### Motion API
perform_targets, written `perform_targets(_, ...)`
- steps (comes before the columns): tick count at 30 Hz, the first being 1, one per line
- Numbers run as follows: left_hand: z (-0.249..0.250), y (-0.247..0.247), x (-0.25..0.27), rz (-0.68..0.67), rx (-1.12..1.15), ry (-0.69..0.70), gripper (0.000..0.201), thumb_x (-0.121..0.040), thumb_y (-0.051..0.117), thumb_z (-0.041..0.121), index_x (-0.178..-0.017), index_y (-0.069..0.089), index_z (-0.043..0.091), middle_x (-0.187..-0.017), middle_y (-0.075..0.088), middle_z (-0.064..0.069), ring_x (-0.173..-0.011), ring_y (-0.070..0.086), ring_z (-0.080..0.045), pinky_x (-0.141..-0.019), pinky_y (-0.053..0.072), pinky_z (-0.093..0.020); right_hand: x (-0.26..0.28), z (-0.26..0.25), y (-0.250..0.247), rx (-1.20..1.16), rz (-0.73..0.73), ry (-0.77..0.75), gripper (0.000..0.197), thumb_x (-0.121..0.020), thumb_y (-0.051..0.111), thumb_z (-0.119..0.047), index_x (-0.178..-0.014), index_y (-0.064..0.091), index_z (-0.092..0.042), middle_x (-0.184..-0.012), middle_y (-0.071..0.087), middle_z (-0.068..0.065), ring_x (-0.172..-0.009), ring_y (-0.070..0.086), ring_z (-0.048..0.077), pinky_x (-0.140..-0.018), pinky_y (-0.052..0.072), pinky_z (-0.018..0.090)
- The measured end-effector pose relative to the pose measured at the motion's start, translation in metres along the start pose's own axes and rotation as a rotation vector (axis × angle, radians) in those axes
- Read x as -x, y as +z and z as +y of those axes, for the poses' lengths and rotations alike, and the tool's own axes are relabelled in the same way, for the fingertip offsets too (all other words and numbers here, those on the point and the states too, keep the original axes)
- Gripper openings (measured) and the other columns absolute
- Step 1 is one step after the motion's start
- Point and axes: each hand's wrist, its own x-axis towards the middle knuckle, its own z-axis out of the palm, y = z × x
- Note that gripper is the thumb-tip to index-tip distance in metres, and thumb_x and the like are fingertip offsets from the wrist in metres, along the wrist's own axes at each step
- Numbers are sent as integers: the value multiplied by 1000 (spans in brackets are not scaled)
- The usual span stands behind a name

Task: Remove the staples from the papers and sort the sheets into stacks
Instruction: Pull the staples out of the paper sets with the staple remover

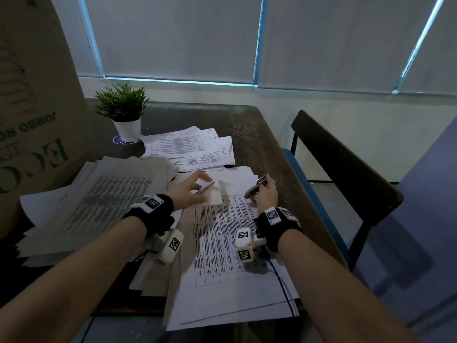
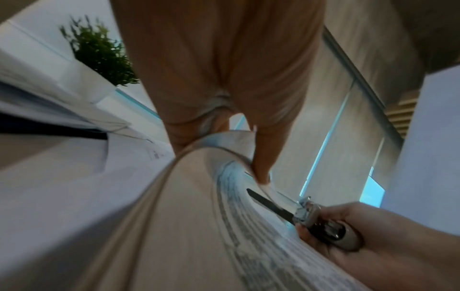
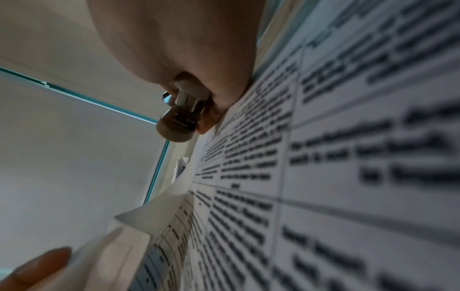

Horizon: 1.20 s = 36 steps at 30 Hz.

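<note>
On dark wooden table [image 1: 259, 134], left hand [image 1: 188, 191] pinching curled printed sheet [image 1: 210, 191], right hand [image 1: 265, 196] gripping metal staple remover [image 1: 257, 186].

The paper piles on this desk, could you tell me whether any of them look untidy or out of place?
Yes. The far pile beside the potted plant is fanned out with sheets askew, and the left stack has ragged, offset edges.

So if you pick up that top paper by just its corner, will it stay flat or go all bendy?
Probably bendy. The top sheet already curls up where the left hand lifts its corner, so it looks thin and floppy. It likely weighs very little, since fingers alone raise it. It may also slide, as it lies loose on other papers on the table.
</note>
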Motion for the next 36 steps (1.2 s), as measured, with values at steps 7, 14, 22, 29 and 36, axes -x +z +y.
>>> perform_targets(7,6,1,1,12,-210,-4,42,-74,76,40,-94,39,37,-94,71,-4,-83,66,-24,-77,52,-37,-1,3,-2,-59,-15,-7,47,-104,35,-12,-147,42,-31,-132,56,11,-88,61,21,-57,46,28)
perform_targets(14,15,-2,7,79,-19,-33,64,-90,24,67,-131,53,27,-141,46,-2,-128,45,-21,-110,31,-46,-2,5,-2,-84,-10,-23,48,-103,36,-9,-146,44,-28,-140,53,10,-110,62,28,-67,50,29)
perform_targets(22,26,1,7,26,-479,-80,33,-96,47,18,-128,42,20,-120,60,-11,-101,56,-24,-82,40,-31,-3,6,-3,-89,-25,-36,48,-103,36,-9,-146,44,-29,-142,51,6,-105,63,23,-66,50,29)
perform_targets(29,18,14,9,-110,-374,-244,40,-99,41,5,-138,36,-3,-144,39,-20,-131,40,-29,-106,30,-32,-11,12,-5,-84,-15,-50,47,-103,37,-10,-145,46,-30,-137,55,5,-94,65,22,-67,50,33)
perform_targets(36,31,-6,15,-99,504,-267,75,-89,30,67,-106,66,3,-103,68,-22,-91,65,-32,-80,52,-38,-13,11,2,-132,0,-28,49,-100,39,-6,-141,50,-29,-146,48,5,-120,57,27,-95,54,44)
